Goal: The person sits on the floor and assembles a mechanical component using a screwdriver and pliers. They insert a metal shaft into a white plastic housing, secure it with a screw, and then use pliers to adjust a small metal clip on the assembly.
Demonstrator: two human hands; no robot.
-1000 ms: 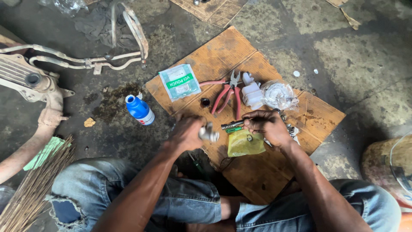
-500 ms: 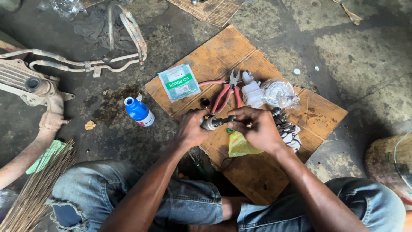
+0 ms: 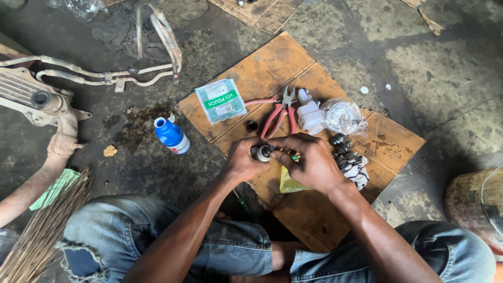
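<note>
Grimy, oil-stained concrete floor (image 3: 429,68) filled the frame, with a flat sheet of brown cardboard (image 3: 272,68) spread across the middle as a work mat. A second ago the hands had been apart, the left holding a small grey metal cylindrical part and the right busy at a yellow plastic pouch; half a second ago they had met. At this moment the left hand (image 3: 242,160) was clamped round that small grey metal cylindrical part (image 3: 262,152) at frame centre, above the cardboard, and the right hand (image 3: 310,162) had closed in against it, fingertips pinched at its end. Whether something small sat between those fingertips I could not tell. I judged it a fitting or seating step, now that both hands worked on the one piece.

The yellow plastic pouch (image 3: 291,183) lay let go under the right wrist. Above the hands rested red-handled pliers (image 3: 280,112), a white plastic fitting (image 3: 309,115) and a crumpled clear plastic bag (image 3: 343,116); a green-and-white sachet (image 3: 221,100) lay up and to the left. A blue plastic bottle (image 3: 172,136) stood off the cardboard, left of centre.
</note>
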